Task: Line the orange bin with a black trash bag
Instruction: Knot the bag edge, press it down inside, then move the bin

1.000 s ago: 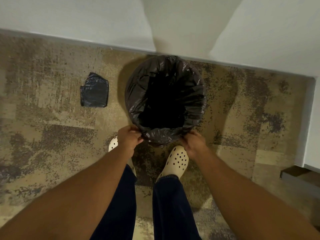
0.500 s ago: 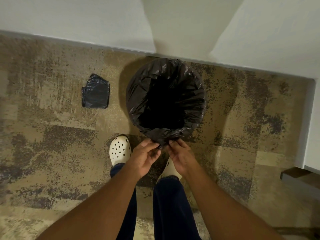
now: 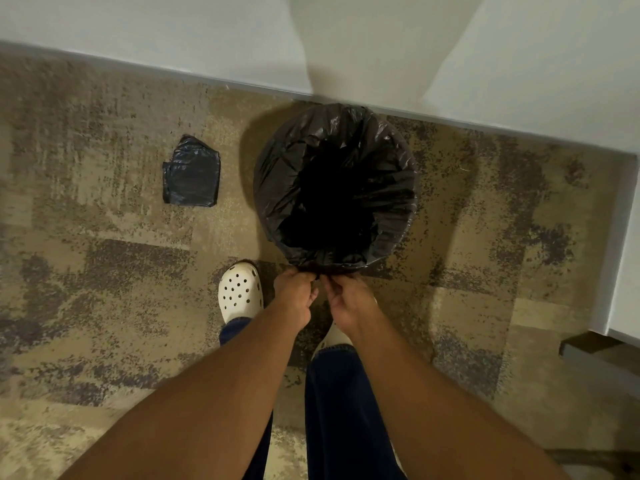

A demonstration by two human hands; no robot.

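A round bin stands on the carpet by the wall, wholly covered by a black trash bag (image 3: 391, 188) folded over its rim; no orange surface shows. My left hand (image 3: 296, 297) and my right hand (image 3: 348, 301) are side by side at the near edge of the rim. Both pinch the gathered slack of the bag just below the rim, fingers closed on the plastic. The bag's mouth is open and dark inside.
A folded black trash bag (image 3: 192, 176) lies flat on the carpet left of the bin. A white wall (image 3: 207, 39) runs behind the bin, and a white wall corner (image 3: 620, 271) juts out at right. My cream clogs (image 3: 240, 292) stand just before the bin.
My hands have come together from opposite sides of the near rim to its middle and now bunch the bag's slack there. The view has shifted slightly.
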